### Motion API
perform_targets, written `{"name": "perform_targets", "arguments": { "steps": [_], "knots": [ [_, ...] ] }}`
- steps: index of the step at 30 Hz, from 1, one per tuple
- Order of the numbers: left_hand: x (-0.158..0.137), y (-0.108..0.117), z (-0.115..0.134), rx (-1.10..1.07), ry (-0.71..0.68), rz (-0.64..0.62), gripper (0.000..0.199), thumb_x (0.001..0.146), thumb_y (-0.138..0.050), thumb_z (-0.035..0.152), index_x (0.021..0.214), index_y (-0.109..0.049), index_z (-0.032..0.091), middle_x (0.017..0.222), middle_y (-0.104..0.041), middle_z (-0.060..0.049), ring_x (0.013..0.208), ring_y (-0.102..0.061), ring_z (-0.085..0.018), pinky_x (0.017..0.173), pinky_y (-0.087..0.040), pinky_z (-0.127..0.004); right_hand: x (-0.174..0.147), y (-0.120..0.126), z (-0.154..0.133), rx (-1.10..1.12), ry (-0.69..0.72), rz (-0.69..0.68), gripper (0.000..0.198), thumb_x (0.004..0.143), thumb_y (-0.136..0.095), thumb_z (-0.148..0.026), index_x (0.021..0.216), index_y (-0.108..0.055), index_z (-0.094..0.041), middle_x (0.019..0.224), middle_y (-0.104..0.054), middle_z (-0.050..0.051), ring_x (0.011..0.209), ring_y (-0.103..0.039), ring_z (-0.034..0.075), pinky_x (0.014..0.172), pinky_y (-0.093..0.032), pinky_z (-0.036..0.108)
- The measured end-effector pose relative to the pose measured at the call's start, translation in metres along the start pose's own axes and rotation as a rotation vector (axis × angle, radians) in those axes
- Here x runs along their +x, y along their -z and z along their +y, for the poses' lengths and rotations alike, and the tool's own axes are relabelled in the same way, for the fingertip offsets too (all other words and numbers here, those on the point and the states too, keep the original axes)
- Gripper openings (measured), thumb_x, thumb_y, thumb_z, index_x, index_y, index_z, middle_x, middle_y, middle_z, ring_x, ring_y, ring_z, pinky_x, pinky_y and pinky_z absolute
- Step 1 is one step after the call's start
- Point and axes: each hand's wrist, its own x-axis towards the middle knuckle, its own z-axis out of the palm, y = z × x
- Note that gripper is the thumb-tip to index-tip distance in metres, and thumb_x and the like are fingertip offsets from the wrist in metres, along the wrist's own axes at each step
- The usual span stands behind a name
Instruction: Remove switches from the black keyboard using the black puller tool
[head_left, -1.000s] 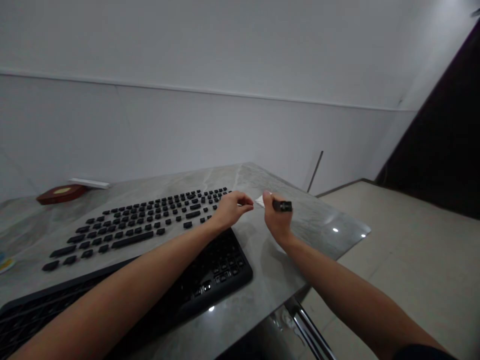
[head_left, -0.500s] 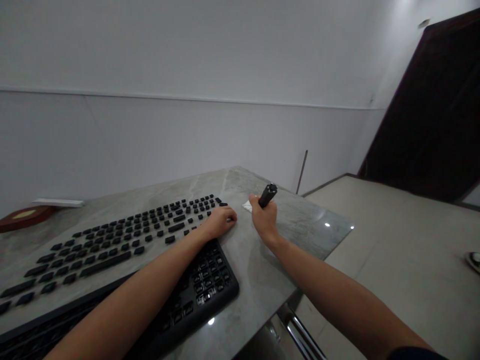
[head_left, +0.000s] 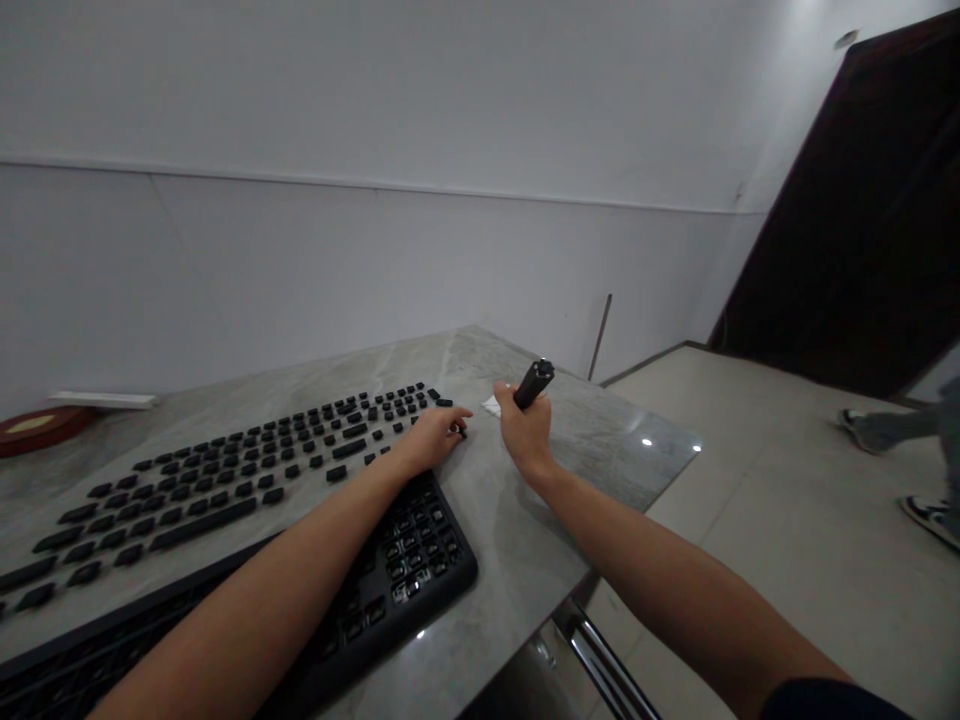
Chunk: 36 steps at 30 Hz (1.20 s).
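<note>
My left hand [head_left: 433, 438] reaches over the far right corner of a black keyboard [head_left: 442, 560] whose key switches lie bare. Its thumb and fingertips are closed on a small black keycap [head_left: 460, 432]. Just right of it, above the tabletop, my right hand [head_left: 527, 432] is wrapped round a thick black handle [head_left: 535, 382] that points up; the tool's lower end is hidden by the fist. A scrap of white material [head_left: 491, 406] shows beside that fist. Rows of loose black keycaps [head_left: 202, 508] lie on the table behind the keyboard.
The grey marble-patterned table [head_left: 615, 430] ends at the right, with metal bars [head_left: 600, 650] below its edge. A red-brown round object [head_left: 49, 432] and a white strip [head_left: 103, 399] lie at far left. A person's legs [head_left: 900, 435] show on the floor at right.
My left fingers have turned and opened out a little, bringing the keycap into sight. My right hand stays nearly in place with the handle. A person has stepped into view at right.
</note>
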Motion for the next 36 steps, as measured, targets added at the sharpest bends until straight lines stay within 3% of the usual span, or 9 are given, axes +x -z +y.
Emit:
{"name": "perform_targets", "arguments": {
  "steps": [5,11,20,25,36],
  "knots": [
    [0.003,0.001,-0.001,0.092,0.045,0.016,0.012,0.073,-0.071,0.005,0.080,-0.073,0.015,0.086,-0.073,-0.007,0.092,-0.065,-0.025,0.093,-0.049,-0.039,-0.001,0.000,-0.002,0.009,-0.006,-0.010,0.042,0.078,-0.058,-0.046,0.051,-0.039,-0.020,0.050,-0.035,-0.004,0.050,-0.034,0.010,0.050,-0.027,0.026],
    [0.003,-0.001,-0.012,0.163,0.109,0.009,0.008,0.073,-0.073,0.010,0.076,-0.076,0.017,0.086,-0.074,-0.006,0.088,-0.065,-0.023,0.092,-0.048,-0.036,0.000,-0.002,0.001,0.004,-0.006,-0.004,0.042,0.077,-0.058,-0.046,0.050,-0.038,-0.020,0.050,-0.033,-0.004,0.050,-0.033,0.010,0.050,-0.028,0.026],
    [-0.003,0.005,-0.013,0.251,0.166,-0.004,0.011,0.079,-0.069,0.015,0.086,-0.076,0.019,0.088,-0.074,-0.007,0.094,-0.060,-0.028,0.088,-0.047,-0.038,-0.001,-0.003,0.001,-0.011,-0.001,-0.003,0.040,0.077,-0.058,-0.044,0.050,-0.040,-0.020,0.050,-0.035,-0.004,0.050,-0.033,0.010,0.051,-0.030,0.025],
    [-0.005,0.006,-0.010,0.278,0.201,0.006,0.032,0.081,-0.067,0.016,0.113,-0.070,0.022,0.094,-0.074,-0.005,0.097,-0.059,-0.027,0.088,-0.048,-0.036,0.000,-0.003,0.002,-0.015,0.001,-0.007,0.041,0.077,-0.058,-0.045,0.050,-0.039,-0.020,0.049,-0.034,-0.004,0.049,-0.034,0.011,0.051,-0.029,0.025],
    [-0.004,0.009,-0.011,0.363,0.182,-0.026,0.021,0.087,-0.062,0.022,0.099,-0.079,0.026,0.100,-0.074,-0.007,0.096,-0.058,-0.029,0.089,-0.045,-0.039,0.001,-0.004,0.004,-0.022,0.002,-0.006,0.038,0.075,-0.058,-0.042,0.050,-0.039,-0.020,0.050,-0.034,-0.004,0.050,-0.034,0.010,0.051,-0.029,0.025]
  ]
}}
